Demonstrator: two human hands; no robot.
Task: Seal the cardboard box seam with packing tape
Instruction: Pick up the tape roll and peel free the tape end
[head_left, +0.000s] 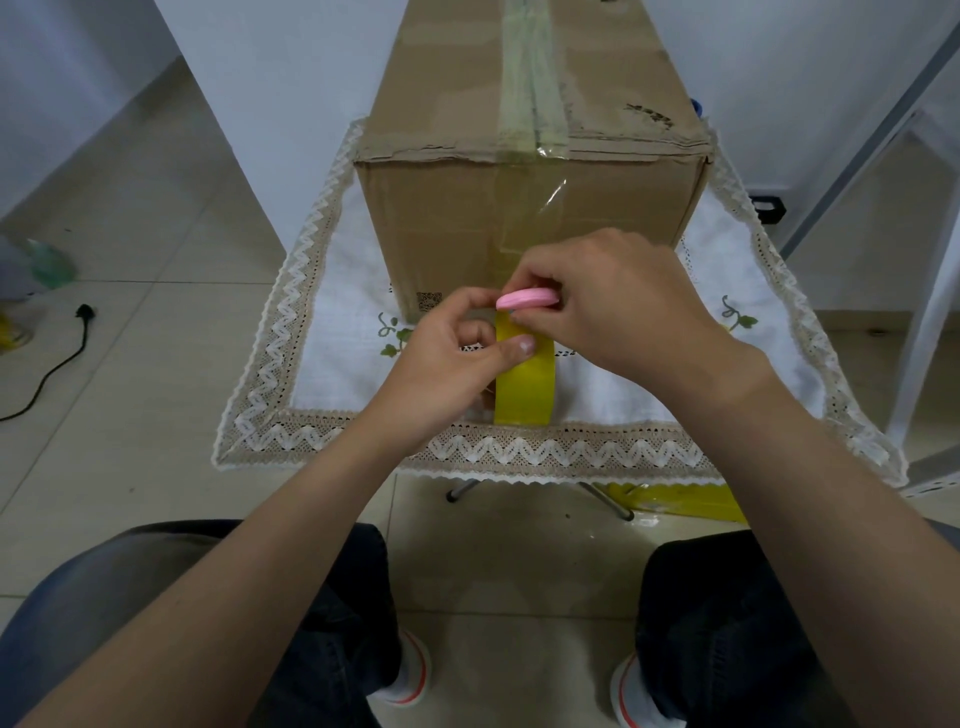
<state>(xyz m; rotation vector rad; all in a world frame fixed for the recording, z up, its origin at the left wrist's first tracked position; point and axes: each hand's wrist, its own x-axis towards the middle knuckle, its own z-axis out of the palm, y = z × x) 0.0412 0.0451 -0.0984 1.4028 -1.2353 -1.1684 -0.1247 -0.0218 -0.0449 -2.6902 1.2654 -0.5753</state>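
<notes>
A tall cardboard box (467, 218) stands on a small table covered by a white lace-edged cloth (337, 364). Tape (530, 93) runs along the box's top seam and down its near face. My left hand (457, 374) grips a yellow tape roll (524, 384) just in front of the box. A clear strip stretches from the roll up to the box face. My right hand (618, 301) pinches a small pink cutter (525, 300) against the strip right above the roll.
A black cable (47, 374) lies on the tiled floor at the left. Crumpled yellow tape (685, 501) lies on the floor under the table's right side. A white metal frame (914, 322) stands to the right. My knees are below the table edge.
</notes>
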